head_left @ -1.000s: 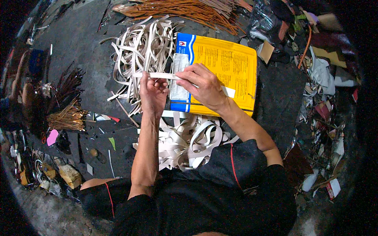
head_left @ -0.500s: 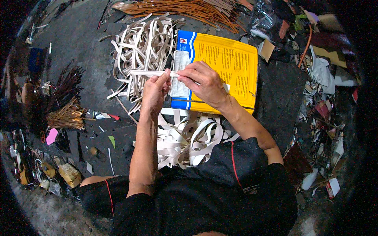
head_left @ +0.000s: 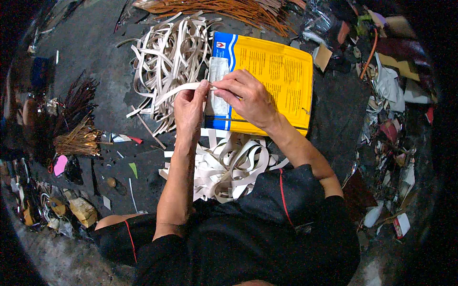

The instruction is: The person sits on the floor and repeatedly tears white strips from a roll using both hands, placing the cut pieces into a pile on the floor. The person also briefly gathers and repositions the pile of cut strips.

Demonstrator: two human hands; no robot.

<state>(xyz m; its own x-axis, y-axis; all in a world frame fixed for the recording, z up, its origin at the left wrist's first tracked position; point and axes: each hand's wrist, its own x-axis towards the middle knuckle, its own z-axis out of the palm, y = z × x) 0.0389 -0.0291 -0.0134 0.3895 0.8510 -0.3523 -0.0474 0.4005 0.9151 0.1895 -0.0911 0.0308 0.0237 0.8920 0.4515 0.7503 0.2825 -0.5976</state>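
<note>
Nearest to you, your black clothing with thin red piping (head_left: 281, 190) fills the lower edge, and both bare forearms rise out of it toward the middle of the dark grey floor (head_left: 105, 57). Just past your lap lies a loose heap of curled off-white strips (head_left: 234, 164); its near side slips under the cloth, so you cannot tell how far it runs.

Above that heap your left hand (head_left: 190, 110) and right hand (head_left: 248, 97) meet. Both are pinched on one long off-white flat strip (head_left: 179, 89), held off the floor: the left thumb and fingers clamp it from below, the right fingertips close on the same end from above. Its free length bends away to the left over the far pile. The strip's end is hidden between your fingers.

Under your right hand lies a flat yellow packet with a blue border (head_left: 276, 76), its near left corner covered by your wrist. A pale rectangular piece (head_left: 217, 71) rests on its left edge, partly behind your thumbs.

Farther off, left of the packet, sits a larger tangle of off-white strips (head_left: 167, 52). Along the far edge runs a bundle of thin reddish-brown sticks (head_left: 229, 8), cut off by the rim.

At the left edge a dark bristly bunch with a golden base (head_left: 76, 128) fades into shadow. The right side is a jumble of scraps and wrappers (head_left: 391, 114), too dim to sort out.
</note>
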